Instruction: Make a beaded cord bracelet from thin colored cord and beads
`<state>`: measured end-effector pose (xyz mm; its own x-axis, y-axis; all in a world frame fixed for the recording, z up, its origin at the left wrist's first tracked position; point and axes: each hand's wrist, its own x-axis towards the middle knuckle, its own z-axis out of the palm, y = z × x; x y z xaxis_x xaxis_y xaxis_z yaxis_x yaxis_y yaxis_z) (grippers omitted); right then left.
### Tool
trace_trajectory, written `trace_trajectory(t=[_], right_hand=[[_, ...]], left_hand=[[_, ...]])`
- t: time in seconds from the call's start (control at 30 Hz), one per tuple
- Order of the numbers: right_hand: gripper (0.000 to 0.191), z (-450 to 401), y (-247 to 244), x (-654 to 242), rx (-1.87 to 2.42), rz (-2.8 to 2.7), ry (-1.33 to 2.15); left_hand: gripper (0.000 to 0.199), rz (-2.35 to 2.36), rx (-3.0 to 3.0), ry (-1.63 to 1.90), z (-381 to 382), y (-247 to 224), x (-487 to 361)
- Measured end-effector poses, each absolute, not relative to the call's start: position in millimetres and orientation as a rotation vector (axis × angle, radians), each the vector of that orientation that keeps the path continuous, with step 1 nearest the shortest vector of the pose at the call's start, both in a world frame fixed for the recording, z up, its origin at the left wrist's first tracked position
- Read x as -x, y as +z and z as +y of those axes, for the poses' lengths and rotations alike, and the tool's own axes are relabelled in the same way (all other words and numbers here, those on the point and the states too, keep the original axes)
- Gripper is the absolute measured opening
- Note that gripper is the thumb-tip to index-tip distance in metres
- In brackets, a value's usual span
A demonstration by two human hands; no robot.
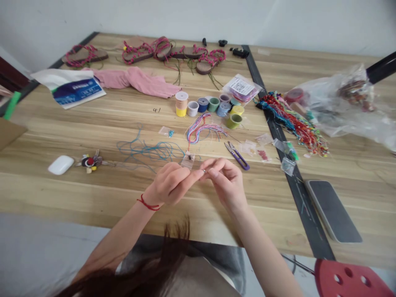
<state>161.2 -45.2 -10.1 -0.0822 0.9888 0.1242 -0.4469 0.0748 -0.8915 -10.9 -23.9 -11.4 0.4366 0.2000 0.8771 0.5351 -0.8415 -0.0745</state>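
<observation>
My left hand (170, 183), with a red string bracelet (148, 203) at the wrist, has curled fingers and its forefinger stretched toward the right fingertips. Fingers pinched, my right hand (225, 181) meets it over the table. A tiny shiny piece (203, 170), perhaps a bead, shows where the fingertips come together; its kind is too small to tell. Just beyond lies a small clear bag (188, 160) with dark bits in it. Loose blue thread (151, 150) spreads behind my left hand. Purple-handled thread snips (237, 156) lie behind my right hand.
Several thread spools (213, 104) stand behind a multicoloured cord bundle (198, 130). Strung sandals (142, 53) line the back. A phone (334, 210) lies right, near braided cords (297, 123). A white case (61, 165) and a charm keyring (91, 161) sit left.
</observation>
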Motion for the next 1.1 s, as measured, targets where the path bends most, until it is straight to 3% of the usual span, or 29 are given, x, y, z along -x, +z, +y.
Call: trace_trajectory(t=[0.3, 0.57, 1.1], right_hand=[[0.011, -43.4, -10.9, -161.0, 0.741, -0.971, 1.406], [0.021, -45.2, -9.7, -160.0, 0.819, -1.014, 1.339], [0.026, -49.1, -9.3, -160.2, 0.855, -1.067, 1.265]], left_hand=[[0.019, -0.635, 2.359, -1.383, -25.4, -9.8, 11.1], [0.029, -0.622, 2.375, -1.364, -24.9, -9.4, 10.5], [0.015, -0.623, 2.38, -1.31, -24.6, -4.0, 8.1]])
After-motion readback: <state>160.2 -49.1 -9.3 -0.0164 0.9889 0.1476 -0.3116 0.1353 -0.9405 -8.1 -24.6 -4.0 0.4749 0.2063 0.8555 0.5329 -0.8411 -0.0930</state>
